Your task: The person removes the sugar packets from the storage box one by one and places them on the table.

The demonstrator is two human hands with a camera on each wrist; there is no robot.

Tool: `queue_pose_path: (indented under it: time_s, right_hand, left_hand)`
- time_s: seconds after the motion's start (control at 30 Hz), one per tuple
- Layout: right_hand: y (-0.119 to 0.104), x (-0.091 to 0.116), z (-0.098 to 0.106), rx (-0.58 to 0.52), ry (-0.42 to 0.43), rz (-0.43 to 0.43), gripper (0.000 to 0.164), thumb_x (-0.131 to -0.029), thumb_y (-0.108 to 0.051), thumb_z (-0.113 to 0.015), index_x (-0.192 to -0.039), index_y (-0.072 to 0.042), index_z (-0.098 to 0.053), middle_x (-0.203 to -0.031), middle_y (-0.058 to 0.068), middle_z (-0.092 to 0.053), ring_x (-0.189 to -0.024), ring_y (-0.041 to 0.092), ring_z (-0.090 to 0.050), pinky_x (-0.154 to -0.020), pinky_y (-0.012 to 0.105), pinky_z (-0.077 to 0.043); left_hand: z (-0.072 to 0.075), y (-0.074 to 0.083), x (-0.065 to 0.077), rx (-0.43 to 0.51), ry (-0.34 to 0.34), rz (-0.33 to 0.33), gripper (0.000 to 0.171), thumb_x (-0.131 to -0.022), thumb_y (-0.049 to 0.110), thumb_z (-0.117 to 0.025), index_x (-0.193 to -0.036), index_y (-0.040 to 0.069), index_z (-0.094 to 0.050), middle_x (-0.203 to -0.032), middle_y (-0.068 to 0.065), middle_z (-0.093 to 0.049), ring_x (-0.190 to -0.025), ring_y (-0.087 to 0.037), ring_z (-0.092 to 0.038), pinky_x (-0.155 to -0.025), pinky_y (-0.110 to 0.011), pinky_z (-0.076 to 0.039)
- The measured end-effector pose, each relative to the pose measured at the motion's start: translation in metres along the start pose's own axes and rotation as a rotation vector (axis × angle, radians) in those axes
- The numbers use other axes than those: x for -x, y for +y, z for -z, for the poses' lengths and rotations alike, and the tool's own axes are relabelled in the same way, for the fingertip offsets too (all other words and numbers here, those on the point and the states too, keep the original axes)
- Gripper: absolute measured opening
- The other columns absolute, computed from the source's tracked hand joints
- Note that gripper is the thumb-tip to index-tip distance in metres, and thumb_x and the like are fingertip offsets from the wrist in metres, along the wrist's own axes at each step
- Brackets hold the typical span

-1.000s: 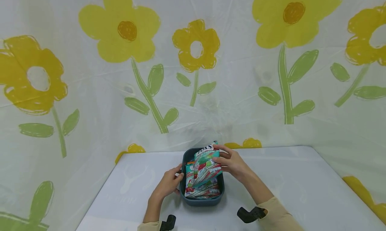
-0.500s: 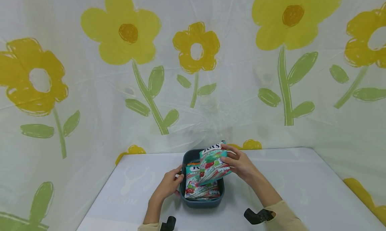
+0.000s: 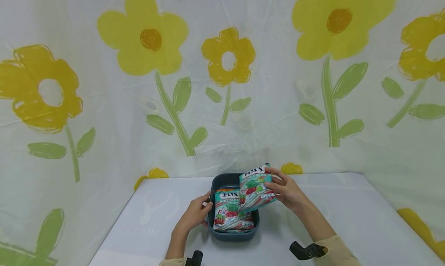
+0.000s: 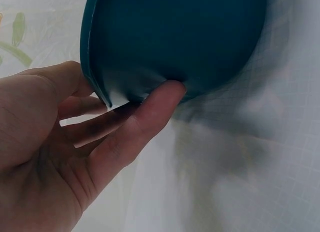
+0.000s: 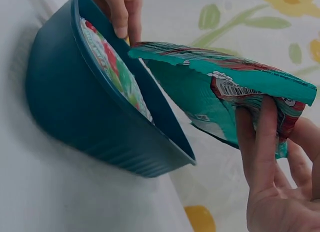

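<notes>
My right hand (image 3: 291, 193) pinches a teal and red bag of candy (image 3: 255, 190), marked FOX'S, by its right side. The bag is tilted and overlaps the right rim of a dark blue-green plastic bin (image 3: 233, 237). In the right wrist view the held candy bag (image 5: 175, 87) appears from behind, above the bin's wall (image 5: 95, 107). Inside the bin lies another matching candy bag (image 3: 226, 210), face up. My left hand (image 3: 194, 212) holds the bin's left rim; in the left wrist view its thumb (image 4: 150, 112) presses the outer wall.
The bin stands on a white table (image 3: 156, 227). Behind the table hangs a pale sheet (image 3: 264, 134) printed with yellow flowers. Black wrist mounts (image 3: 306, 251) sit at both sleeves.
My right hand has moved the candy bag to the right, from over the bin toward its right rim, uncovering more of the bag below. The left hand has stayed at the rim.
</notes>
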State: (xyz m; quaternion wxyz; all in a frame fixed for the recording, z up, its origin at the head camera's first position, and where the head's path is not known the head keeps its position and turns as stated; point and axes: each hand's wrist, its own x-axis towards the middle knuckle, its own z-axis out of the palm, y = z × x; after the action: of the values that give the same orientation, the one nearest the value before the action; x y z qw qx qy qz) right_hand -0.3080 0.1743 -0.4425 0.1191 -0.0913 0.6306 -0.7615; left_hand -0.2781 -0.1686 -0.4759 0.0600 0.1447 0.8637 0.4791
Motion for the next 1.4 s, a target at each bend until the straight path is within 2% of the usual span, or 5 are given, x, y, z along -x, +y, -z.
queue_pose_path:
  time_s: [0.7,0.97,1.4]
  right_hand:
    - [-0.001,0.013,0.033,-0.026,0.028,-0.009,0.063,-0.098,-0.013,-0.059,-0.154,-0.02,-0.032,-0.124,-0.009,-0.061,-0.105,0.015,-0.063,-0.087,0.029,-0.058]
    - [-0.002,0.017,0.044,-0.022,0.051,-0.001,0.062,-0.098,-0.014,-0.058,-0.154,-0.02,-0.031,-0.124,-0.01,-0.06,-0.104,0.013,-0.063,-0.086,0.027,-0.058]
    - [0.0,0.02,0.057,-0.116,0.011,0.015,0.065,-0.099,-0.008,-0.055,-0.156,-0.019,-0.026,-0.122,-0.01,-0.064,-0.099,0.011,-0.066,-0.08,0.027,-0.06]
  left_hand:
    - [0.0,-0.001,-0.001,0.008,-0.007,0.004,0.055,-0.103,0.017,-0.05,-0.151,-0.002,-0.033,-0.134,-0.028,-0.052,-0.093,-0.022,-0.063,-0.052,-0.033,-0.059]
    - [0.001,-0.001,-0.002,-0.004,-0.003,0.002,0.055,-0.102,0.018,-0.05,-0.151,-0.001,-0.033,-0.133,-0.027,-0.053,-0.087,-0.019,-0.062,-0.051,-0.035,-0.059]
    - [0.001,-0.003,0.0,0.022,-0.002,0.016,0.055,-0.103,0.018,-0.049,-0.151,-0.001,-0.032,-0.136,-0.028,-0.051,-0.095,-0.022,-0.062,-0.053,-0.035,-0.059]
